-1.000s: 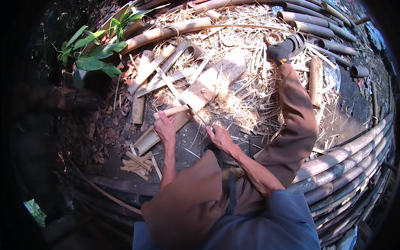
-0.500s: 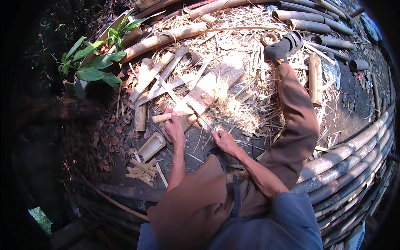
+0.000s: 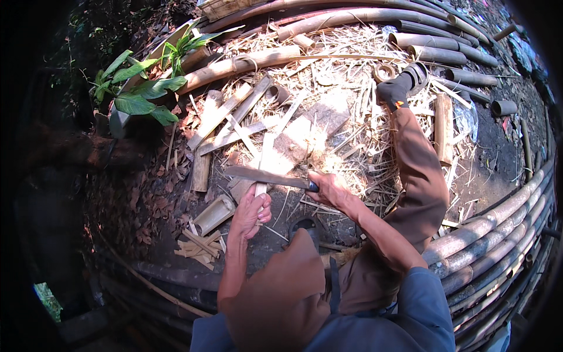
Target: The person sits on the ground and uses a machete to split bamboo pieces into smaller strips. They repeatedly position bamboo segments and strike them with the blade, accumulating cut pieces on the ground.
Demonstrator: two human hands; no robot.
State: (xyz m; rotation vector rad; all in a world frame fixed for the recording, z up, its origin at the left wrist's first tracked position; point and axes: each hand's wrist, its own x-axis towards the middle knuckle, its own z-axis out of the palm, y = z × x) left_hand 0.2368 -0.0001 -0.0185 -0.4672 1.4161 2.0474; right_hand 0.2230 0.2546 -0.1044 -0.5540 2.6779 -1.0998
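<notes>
My left hand [image 3: 251, 215] is closed round the lower end of a pale bamboo strip [image 3: 267, 150], which points away from me over a flat wooden board [image 3: 293, 138]. In my right hand [image 3: 332, 190] is the dark handle of a long-bladed knife [image 3: 267, 176]. Its blade lies crosswise over the strip, just above my left fingers, with the tip toward the left. Whether the edge touches the strip, I cannot tell. Bright sunlight washes out part of the board.
Short split bamboo pieces [image 3: 202, 246] and a cut bamboo section [image 3: 214, 214] lie near my left arm. Pale shavings [image 3: 352, 70] cover the ground ahead. Long bamboo poles [image 3: 492, 229] are stacked at the right. A leafy plant [image 3: 135, 104] grows at the far left.
The bamboo strip has swung from lying crosswise to pointing away from me. The knife has turned from pointing away to lying crosswise, and my left hand has moved slightly nearer me.
</notes>
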